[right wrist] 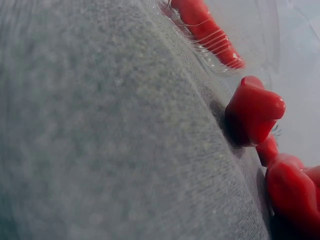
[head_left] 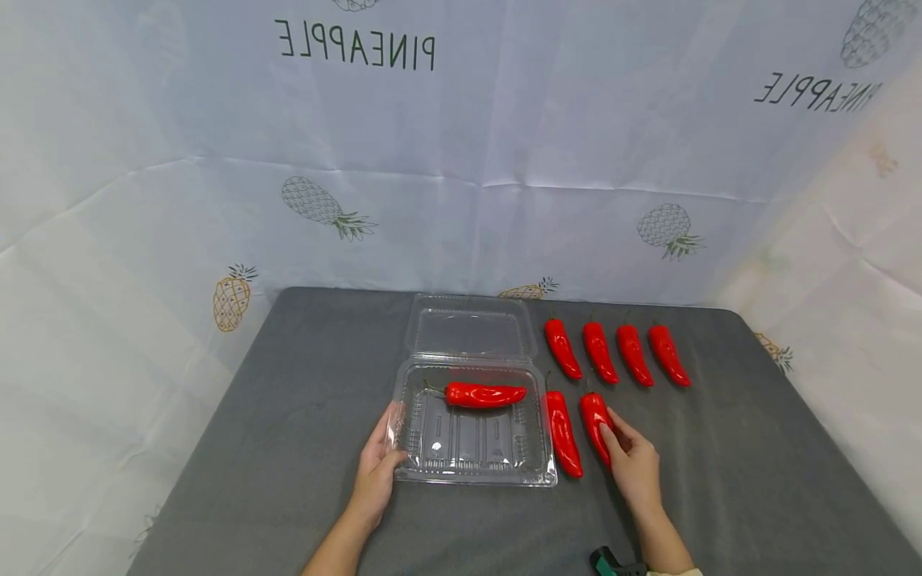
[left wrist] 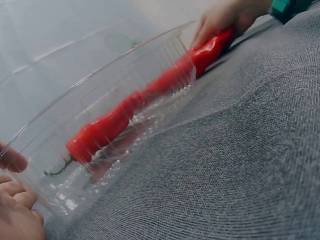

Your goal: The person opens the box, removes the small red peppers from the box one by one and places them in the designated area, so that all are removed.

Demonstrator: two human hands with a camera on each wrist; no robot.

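A clear plastic clamshell container [head_left: 475, 482] lies on the table with its lid [head_left: 471, 326] folded back, away from me. My left hand [head_left: 376, 468] grips its left wall, thumb at the rim. Inside, one red chili pepper [head_left: 484, 395] lies sideways, its green stem pointing left; the left wrist view shows this pepper [left wrist: 100, 132] through the wall. To the right of the container, my right hand [head_left: 635, 464] holds another red chili pepper [head_left: 595, 416] between thumb and fingers, at or just above the table. Only a bit of that hand [right wrist: 314, 175] shows in the right wrist view.
One loose chili pepper [head_left: 563, 434] lies between the container and my right hand. Farther back, several more peppers [head_left: 599, 352] form a row. A grey cloth covers the table [head_left: 324, 384], and a pineapple-print curtain [head_left: 432, 232] hangs behind it.
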